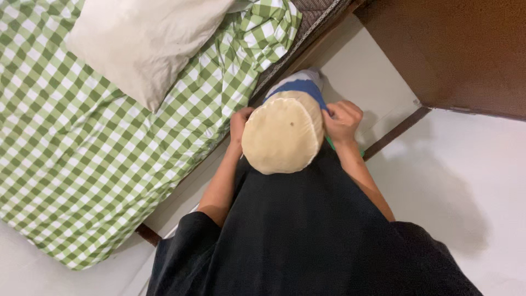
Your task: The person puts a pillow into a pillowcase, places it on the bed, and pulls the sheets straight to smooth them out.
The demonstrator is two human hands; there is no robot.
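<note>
A cream bolster pillow (282,133) stands on end in front of me, its round end facing the camera. A blue and grey cover (298,85) is gathered around its lower part. My left hand (239,123) grips the cover's edge on the bolster's left side. My right hand (342,121) grips the cover's edge on the right side. A bit of green cloth (332,143) shows beneath my right wrist.
A bed with a green and white checked sheet (82,159) lies to the left, with a cream pillow (139,41) on it. A brown wooden panel (460,49) stands at the upper right. White floor (466,175) lies to the right.
</note>
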